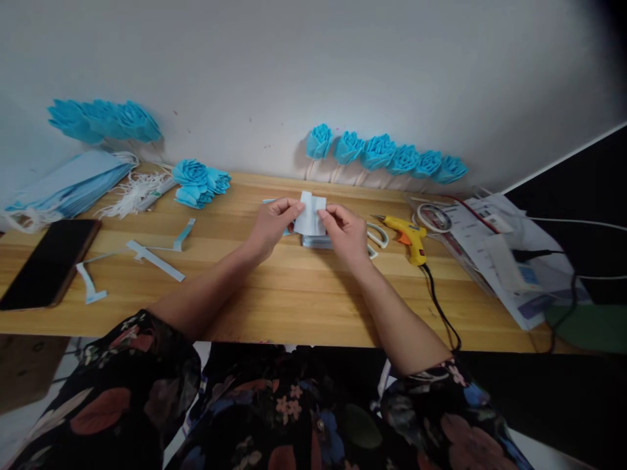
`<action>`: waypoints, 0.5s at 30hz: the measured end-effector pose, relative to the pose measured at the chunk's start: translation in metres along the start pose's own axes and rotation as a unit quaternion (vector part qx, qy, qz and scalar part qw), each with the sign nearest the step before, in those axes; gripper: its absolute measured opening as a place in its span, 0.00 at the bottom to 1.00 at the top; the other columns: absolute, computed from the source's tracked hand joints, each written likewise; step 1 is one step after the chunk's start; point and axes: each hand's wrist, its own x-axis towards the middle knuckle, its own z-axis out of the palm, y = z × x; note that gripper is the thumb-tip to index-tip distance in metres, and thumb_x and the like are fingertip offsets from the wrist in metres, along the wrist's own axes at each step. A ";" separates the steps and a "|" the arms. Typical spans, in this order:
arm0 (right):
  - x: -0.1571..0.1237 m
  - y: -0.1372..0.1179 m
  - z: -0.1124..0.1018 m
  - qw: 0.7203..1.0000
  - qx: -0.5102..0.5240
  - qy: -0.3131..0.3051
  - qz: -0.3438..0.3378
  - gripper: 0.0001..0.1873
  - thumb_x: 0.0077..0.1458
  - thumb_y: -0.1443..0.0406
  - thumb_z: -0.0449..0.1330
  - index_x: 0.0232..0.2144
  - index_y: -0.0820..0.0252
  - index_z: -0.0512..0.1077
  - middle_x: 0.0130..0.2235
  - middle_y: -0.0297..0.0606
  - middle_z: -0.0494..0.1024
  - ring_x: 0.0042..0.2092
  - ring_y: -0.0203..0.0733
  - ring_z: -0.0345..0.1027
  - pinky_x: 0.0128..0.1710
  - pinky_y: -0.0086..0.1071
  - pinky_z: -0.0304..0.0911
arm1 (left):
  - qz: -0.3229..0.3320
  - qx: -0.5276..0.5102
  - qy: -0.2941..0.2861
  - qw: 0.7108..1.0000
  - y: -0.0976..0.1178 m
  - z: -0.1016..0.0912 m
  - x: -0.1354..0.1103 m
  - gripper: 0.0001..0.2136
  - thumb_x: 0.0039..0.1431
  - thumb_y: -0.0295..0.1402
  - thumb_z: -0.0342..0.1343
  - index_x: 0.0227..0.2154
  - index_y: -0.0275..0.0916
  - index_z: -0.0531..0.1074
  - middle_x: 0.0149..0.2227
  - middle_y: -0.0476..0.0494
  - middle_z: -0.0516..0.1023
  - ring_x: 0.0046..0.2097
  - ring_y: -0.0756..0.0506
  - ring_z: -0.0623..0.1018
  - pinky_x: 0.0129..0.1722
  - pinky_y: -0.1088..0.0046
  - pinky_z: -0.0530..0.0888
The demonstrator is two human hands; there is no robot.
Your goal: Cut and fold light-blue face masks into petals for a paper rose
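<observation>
the sheet (309, 219) is between the left grip (269, 225) and the right grip (349, 232), each pinched on one side of it, over the desk (274, 294). it looks pale blue, with an uneven top edge and a fold line running down it. it should be light, soft and quick to crease, hardly slippery; best taken lightly near the side edges. a pile (316, 242) shows just below, between both grips.
</observation>
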 end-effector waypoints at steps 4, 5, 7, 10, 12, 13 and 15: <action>0.005 0.004 -0.003 0.996 0.051 0.062 0.036 0.16 0.59 0.51 0.61 0.30 0.57 0.73 0.23 0.28 0.67 0.26 0.34 0.60 0.27 0.29 0.58 | -0.012 -0.045 0.078 0.996 -0.002 -0.005 0.006 0.10 0.61 0.37 0.59 0.26 0.40 0.69 0.23 0.53 0.66 0.24 0.53 0.65 0.23 0.77 0.65; 0.006 0.005 -0.004 0.995 0.064 0.072 0.039 0.17 0.59 0.50 0.61 0.30 0.57 0.72 0.23 0.27 0.67 0.26 0.34 0.59 0.27 0.29 0.58 | -0.013 -0.050 0.088 0.995 -0.002 -0.006 0.007 0.11 0.62 0.37 0.59 0.26 0.40 0.68 0.23 0.52 0.65 0.24 0.53 0.65 0.23 0.77 0.64; 0.008 0.008 -0.006 0.992 0.080 0.088 0.040 0.17 0.60 0.50 0.61 0.30 0.57 0.72 0.23 0.27 0.66 0.26 0.34 0.59 0.27 0.29 0.58 | -0.012 -0.056 0.098 0.994 -0.002 -0.007 0.008 0.11 0.63 0.36 0.57 0.26 0.40 0.66 0.23 0.52 0.65 0.23 0.53 0.65 0.22 0.77 0.64; 0.010 0.012 -0.007 0.990 0.082 0.104 0.042 0.18 0.60 0.49 0.61 0.30 0.56 0.72 0.23 0.27 0.66 0.26 0.34 0.59 0.27 0.30 0.58 | -0.008 -0.040 0.099 0.994 -0.002 -0.006 0.008 0.12 0.64 0.38 0.58 0.26 0.40 0.65 0.24 0.52 0.66 0.23 0.53 0.65 0.23 0.76 0.64; 0.010 0.013 -0.007 0.990 0.082 0.110 0.045 0.18 0.59 0.48 0.61 0.30 0.56 0.73 0.23 0.27 0.65 0.26 0.34 0.59 0.27 0.30 0.58 | 0.000 -0.022 0.100 0.995 -0.003 -0.006 0.008 0.13 0.64 0.40 0.58 0.27 0.41 0.65 0.23 0.52 0.65 0.23 0.53 0.65 0.23 0.76 0.64; 0.010 0.013 -0.007 0.989 0.082 0.112 0.045 0.19 0.59 0.48 0.61 0.30 0.56 0.73 0.22 0.27 0.66 0.25 0.34 0.59 0.27 0.30 0.57 | 0.004 -0.015 0.103 0.995 -0.003 -0.006 0.008 0.13 0.64 0.41 0.58 0.27 0.41 0.65 0.22 0.53 0.65 0.23 0.53 0.65 0.23 0.75 0.63; 0.010 0.012 -0.007 0.989 0.080 0.114 0.044 0.19 0.59 0.48 0.61 0.29 0.56 0.73 0.22 0.27 0.66 0.25 0.34 0.59 0.26 0.30 0.57 | 0.012 -0.005 0.112 0.994 -0.002 -0.007 0.009 0.14 0.64 0.41 0.58 0.27 0.41 0.65 0.20 0.53 0.63 0.22 0.53 0.63 0.24 0.75 0.62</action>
